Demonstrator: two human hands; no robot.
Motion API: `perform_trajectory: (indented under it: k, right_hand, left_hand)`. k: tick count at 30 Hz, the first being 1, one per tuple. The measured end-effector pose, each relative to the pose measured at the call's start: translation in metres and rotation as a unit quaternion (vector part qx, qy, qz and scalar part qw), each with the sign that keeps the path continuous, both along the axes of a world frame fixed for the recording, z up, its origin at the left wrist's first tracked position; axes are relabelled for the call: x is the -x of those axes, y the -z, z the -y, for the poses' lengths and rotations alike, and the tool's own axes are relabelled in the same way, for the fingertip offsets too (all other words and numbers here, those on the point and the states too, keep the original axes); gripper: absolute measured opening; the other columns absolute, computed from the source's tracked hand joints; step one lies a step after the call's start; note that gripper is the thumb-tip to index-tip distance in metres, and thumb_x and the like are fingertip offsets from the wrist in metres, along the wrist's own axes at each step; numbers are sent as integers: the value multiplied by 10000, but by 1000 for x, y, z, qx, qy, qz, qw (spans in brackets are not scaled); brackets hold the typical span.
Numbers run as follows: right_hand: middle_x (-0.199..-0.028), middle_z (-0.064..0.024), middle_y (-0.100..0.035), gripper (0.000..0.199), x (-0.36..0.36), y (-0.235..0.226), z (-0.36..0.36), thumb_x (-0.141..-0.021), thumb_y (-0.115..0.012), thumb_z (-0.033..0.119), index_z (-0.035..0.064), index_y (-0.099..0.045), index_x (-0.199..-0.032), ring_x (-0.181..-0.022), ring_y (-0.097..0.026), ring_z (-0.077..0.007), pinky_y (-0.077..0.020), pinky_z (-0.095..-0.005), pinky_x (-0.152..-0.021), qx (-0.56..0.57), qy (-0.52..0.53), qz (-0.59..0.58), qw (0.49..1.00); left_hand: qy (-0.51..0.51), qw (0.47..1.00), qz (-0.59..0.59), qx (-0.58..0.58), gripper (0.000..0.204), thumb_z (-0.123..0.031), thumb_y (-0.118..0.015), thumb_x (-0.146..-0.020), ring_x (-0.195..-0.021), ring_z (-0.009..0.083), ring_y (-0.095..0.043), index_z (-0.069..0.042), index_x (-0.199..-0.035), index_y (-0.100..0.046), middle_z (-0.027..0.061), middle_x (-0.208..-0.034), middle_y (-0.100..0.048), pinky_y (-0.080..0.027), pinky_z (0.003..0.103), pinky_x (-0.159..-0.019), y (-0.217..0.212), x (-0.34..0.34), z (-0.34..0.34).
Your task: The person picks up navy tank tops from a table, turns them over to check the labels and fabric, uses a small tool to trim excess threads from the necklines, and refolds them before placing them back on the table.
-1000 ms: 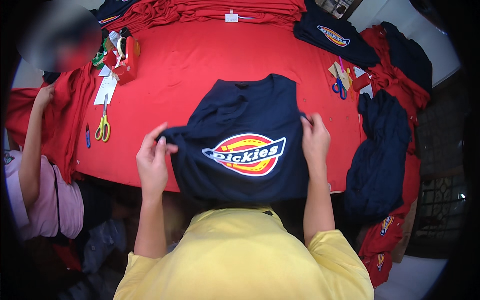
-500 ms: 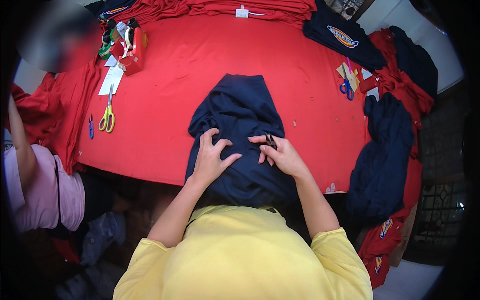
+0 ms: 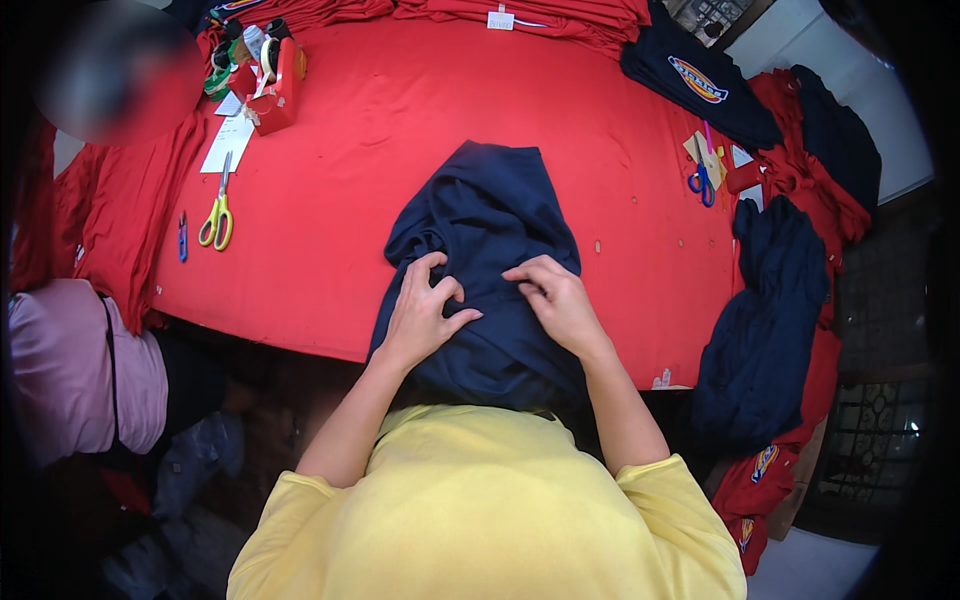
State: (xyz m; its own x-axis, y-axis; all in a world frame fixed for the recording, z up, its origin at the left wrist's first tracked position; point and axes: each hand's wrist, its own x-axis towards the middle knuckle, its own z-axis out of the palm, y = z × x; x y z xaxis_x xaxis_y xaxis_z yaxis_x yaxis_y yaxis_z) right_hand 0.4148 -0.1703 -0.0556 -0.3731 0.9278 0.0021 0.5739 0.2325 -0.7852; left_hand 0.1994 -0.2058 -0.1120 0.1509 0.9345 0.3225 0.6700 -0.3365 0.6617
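Red cloths (image 3: 140, 225) hang over the left edge of the worktop (image 3: 330, 200); inside that edge lie small blue snips (image 3: 182, 240), yellow-handled scissors (image 3: 216, 222) and white paper (image 3: 226, 148), with a red tape dispenser (image 3: 273, 103) toward the far left corner; at the middle of the near edge, the left of the hands (image 3: 415, 315) rests half curled, thumb parted from forefinger, on a bunched navy garment (image 3: 490, 220); the right hand (image 3: 560, 305) lies on it too, fingers bent inward (whether it grips anything, I cannot tell); blue-handled scissors (image 3: 703, 185) lie by the right edge; a dark bundle (image 3: 760, 320) overhangs the near right corner.
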Motion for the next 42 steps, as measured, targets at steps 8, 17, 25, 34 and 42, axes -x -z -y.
perform_trajectory:
  k: [8,17,25,34,42]
  right_hand:
    - [-1068,-110,-576,319,-5,9,17,-840,-633,66,19,-582,-1152,-900,-620,-244,-493,-325,-787,-22,36,-24,999]
    - [-1053,-135,-634,288,-15,18,40,-844,-639,99,33,-583,-1119,-909,-615,-296,-496,-362,-780,-48,67,28,996]
    - [-1009,-123,-640,236,-13,19,47,-808,-649,64,21,-597,-1034,-952,-618,-308,-499,-391,-803,-134,72,61,986]
    - [-996,-143,-640,240,-3,22,48,-811,-656,71,3,-610,-1036,-930,-622,-320,-503,-386,-784,-172,108,-15,979]
    - [-965,-131,-645,190,2,24,44,-824,-641,61,-2,-613,-1001,-913,-622,-315,-502,-382,-771,-191,100,-4,977]
  left_hand:
    - [-27,998,-46,34,417,-354,-837,-628,-1193,468,-361,-66,-846,-628,258,-1335,-380,-267,537,-1049,-18,-34,-6]
    - [-10,993,-87,85,333,-247,-822,-658,-1203,422,-362,-60,-863,-638,227,-1351,-373,-261,500,-1045,-20,-44,-7]
    - [-28,994,-12,109,211,-266,-772,-731,-1274,393,-311,-124,-885,-743,171,-1396,-375,-209,481,-1096,-11,-41,-8]
    - [-24,973,99,206,237,-267,-764,-753,-1351,355,-251,-128,-944,-745,158,-1453,-338,-223,455,-1106,-17,-33,-15]
    - [-22,971,112,209,232,-265,-767,-750,-1350,359,-248,-130,-937,-745,161,-1457,-333,-219,459,-1106,-17,-33,-15]
